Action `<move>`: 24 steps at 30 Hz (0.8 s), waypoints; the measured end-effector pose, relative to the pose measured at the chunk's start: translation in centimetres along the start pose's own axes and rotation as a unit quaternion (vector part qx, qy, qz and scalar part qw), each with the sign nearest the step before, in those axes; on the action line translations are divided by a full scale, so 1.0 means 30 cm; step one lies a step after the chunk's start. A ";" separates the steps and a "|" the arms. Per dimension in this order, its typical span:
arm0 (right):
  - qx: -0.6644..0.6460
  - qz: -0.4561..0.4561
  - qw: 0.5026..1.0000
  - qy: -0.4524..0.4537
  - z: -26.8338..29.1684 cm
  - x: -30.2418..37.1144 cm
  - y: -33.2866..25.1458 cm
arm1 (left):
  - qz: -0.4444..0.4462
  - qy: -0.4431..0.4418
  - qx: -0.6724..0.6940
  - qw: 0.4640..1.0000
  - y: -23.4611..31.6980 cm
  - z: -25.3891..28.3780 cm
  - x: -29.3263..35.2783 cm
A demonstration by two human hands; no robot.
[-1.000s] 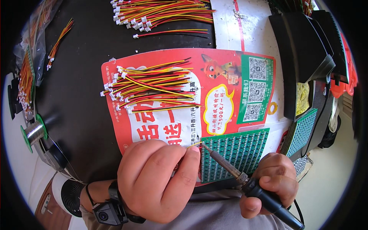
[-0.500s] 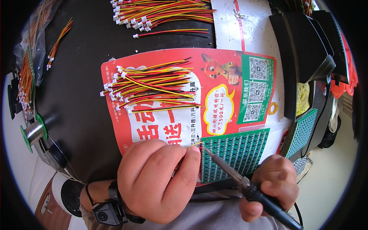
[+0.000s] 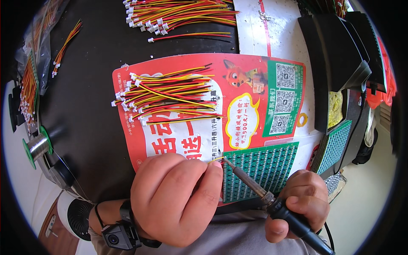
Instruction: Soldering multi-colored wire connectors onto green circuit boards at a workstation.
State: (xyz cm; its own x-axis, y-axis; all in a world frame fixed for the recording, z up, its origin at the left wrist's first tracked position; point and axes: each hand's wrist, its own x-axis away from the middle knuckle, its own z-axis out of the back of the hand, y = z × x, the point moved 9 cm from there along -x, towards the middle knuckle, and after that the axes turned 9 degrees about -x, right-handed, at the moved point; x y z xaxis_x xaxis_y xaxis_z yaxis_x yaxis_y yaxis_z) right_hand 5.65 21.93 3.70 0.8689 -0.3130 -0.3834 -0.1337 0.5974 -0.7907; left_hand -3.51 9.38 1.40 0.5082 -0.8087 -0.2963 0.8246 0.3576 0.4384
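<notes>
My right hand (image 3: 304, 202) is closed round the black handle of a soldering iron (image 3: 250, 182), which slants up to the left. Its tip meets the upper left edge of a green circuit board panel (image 3: 263, 172) covered with rows of small parts. Just left of that edge, my left hand (image 3: 174, 199) pinches a thin wire lead (image 3: 217, 160); a yellow and a red end poke out past the fingertips toward the tip. The rest of the lead is hidden under the hand. Beyond my left hand lies a bundle of yellow, red and black leads (image 3: 170, 95) with white plugs.
A red printed sheet (image 3: 246, 63) lies under the bundle and panel. More leads (image 3: 178, 17) lie at the back. A green solder spool (image 3: 39, 147) stands at left. On the right are a black holder with yellow sponge (image 3: 335, 109) and stacked green boards (image 3: 333, 146).
The soldering iron's tip has shifted slightly up and left, onto the wire ends at the board's edge. My right hand moved a little with it; my left hand stays put.
</notes>
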 end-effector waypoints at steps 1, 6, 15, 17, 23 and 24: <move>-0.002 0.000 1.000 -0.002 -0.001 0.001 0.000 | 0.001 0.000 0.000 1.000 0.000 0.000 0.001; -0.008 -0.004 1.000 -0.024 -0.005 -0.003 0.002 | 0.000 -0.005 -0.002 1.000 -0.001 -0.001 0.002; -0.052 0.032 0.997 0.053 0.032 0.026 0.010 | 0.001 -0.003 0.000 1.000 -0.002 -0.002 0.002; -0.050 0.028 0.997 0.055 0.025 0.026 0.016 | 0.005 -0.006 -0.005 1.000 -0.001 -0.003 0.003; -0.036 0.014 0.999 0.032 0.019 0.023 0.012 | 0.002 -0.003 -0.005 1.000 -0.004 -0.005 0.001; -0.041 0.011 0.999 0.020 0.020 0.022 0.012 | 0.004 0.000 -0.008 1.000 -0.005 -0.002 0.003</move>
State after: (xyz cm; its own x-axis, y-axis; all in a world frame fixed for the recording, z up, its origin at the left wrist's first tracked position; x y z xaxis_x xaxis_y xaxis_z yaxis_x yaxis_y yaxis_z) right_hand 6.47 22.37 3.44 0.8461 -0.3305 -0.4182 -0.1921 0.5428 -0.8176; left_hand -3.59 9.29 1.25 0.5148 -0.8055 -0.2935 0.8244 0.3712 0.4273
